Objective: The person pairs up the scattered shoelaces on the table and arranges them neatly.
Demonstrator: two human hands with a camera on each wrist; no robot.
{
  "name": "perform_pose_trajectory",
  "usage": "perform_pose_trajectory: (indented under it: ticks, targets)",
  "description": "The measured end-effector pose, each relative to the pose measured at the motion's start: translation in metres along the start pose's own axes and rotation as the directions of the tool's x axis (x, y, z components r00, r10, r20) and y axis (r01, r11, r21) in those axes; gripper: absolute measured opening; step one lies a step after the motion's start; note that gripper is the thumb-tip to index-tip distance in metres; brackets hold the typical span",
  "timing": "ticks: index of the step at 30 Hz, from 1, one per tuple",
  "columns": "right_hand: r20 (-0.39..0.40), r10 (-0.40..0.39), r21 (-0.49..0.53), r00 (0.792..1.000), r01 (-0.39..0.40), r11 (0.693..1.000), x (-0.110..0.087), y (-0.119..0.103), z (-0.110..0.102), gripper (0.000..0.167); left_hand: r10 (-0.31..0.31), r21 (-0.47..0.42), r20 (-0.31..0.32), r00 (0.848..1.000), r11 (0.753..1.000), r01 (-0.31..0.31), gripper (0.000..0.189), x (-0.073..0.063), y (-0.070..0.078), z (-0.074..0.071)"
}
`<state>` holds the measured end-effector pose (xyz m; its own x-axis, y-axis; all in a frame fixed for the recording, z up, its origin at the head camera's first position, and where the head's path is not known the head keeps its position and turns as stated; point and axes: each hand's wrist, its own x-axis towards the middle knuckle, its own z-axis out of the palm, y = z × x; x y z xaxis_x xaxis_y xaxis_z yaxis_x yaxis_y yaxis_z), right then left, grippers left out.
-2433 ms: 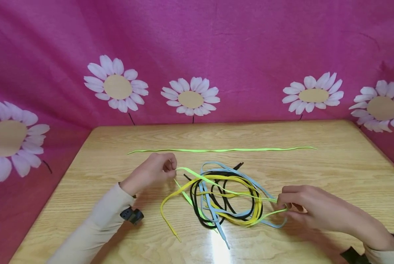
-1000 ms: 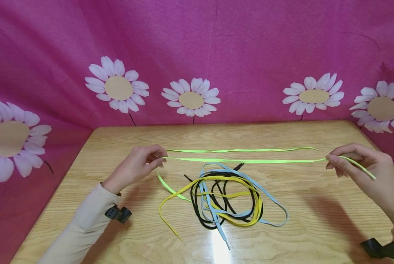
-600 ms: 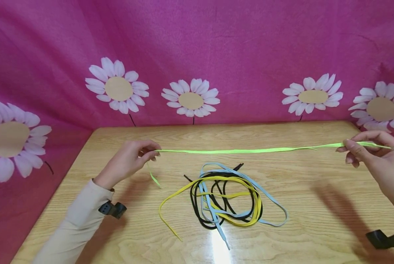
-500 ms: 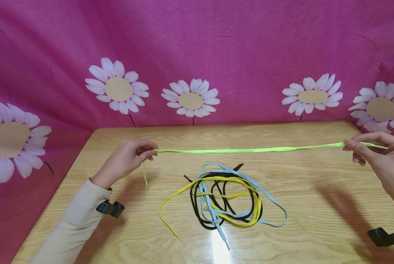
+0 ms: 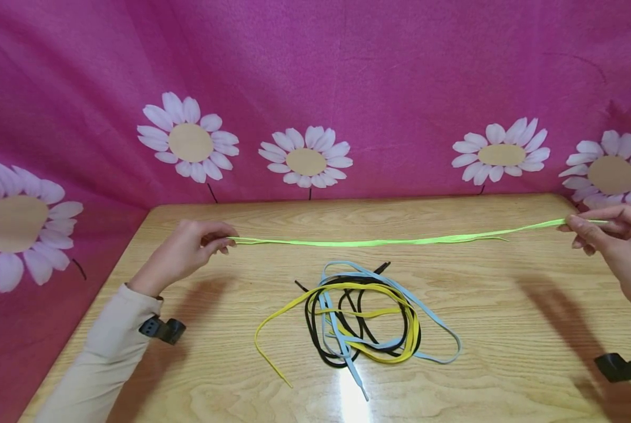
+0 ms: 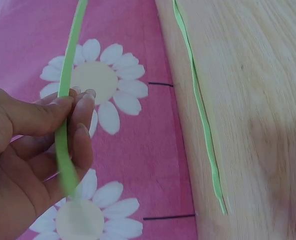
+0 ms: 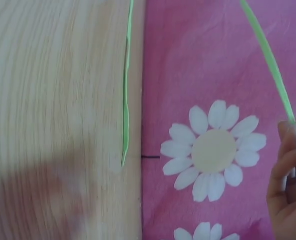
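Note:
My left hand (image 5: 188,249) pinches a neon-green shoelace (image 5: 537,225) near one end between thumb and fingers; a short tail hangs past the thumb in the left wrist view. Near its other end, my right hand (image 5: 619,241) pinches the same lace, which stretches above the table with a slight sag. Beneath it a second neon-green shoelace (image 6: 200,105) lies straight on the table, mostly overlapped in the head view. Closer to me is a loose tangle: a yellow shoelace (image 5: 281,308), a black shoelace (image 5: 308,329) and a light blue shoelace (image 5: 437,317).
The wooden table (image 5: 215,364) has a pink cloth (image 5: 400,70) with daisies hanging behind it. Black wrist cameras show on both arms, and the hands cast shadows on the table.
Both hands have moved apart and away from me, lifting the neon-green shoelace off the tangle and drawing it out lengthwise. Its loose tail has come free at the left. The other laces stay put.

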<state>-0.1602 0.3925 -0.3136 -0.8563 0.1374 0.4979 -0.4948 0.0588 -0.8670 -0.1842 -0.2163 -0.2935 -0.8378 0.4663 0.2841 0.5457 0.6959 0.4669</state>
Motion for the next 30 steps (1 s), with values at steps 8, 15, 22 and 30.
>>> perform_pose_trajectory:
  ticks: [8, 15, 22, 30]
  targets:
    - [0.043, -0.037, 0.052, 0.998, 0.035, 0.998, 0.006, 0.014, -0.012, 0.027, -0.025, -0.020, -0.045, 0.999, 1.000, 0.024, 0.011, -0.003, -0.019, -0.007]
    - [-0.019, -0.032, -0.252, 0.999, 0.026, 0.967, 0.013, 0.016, -0.015, 0.019, -0.060, 0.007, -0.089, 0.994, 0.998, 0.061, 0.006, -0.005, -0.032, -0.014]
    - [-0.058, 0.058, -0.485, 0.997, -0.079, 0.871, 0.020, 0.019, -0.019, 0.021, -0.065, 0.054, -0.047, 0.997, 0.996, 0.067, 0.008, -0.005, -0.043, -0.019]
    - [-0.073, 0.058, -0.784, 0.996, -0.093, 0.614, 0.028, 0.032, -0.019, 0.009, -0.178, -0.009, -0.022, 0.984, 0.984, 0.178, 0.007, -0.003, -0.054, -0.017]
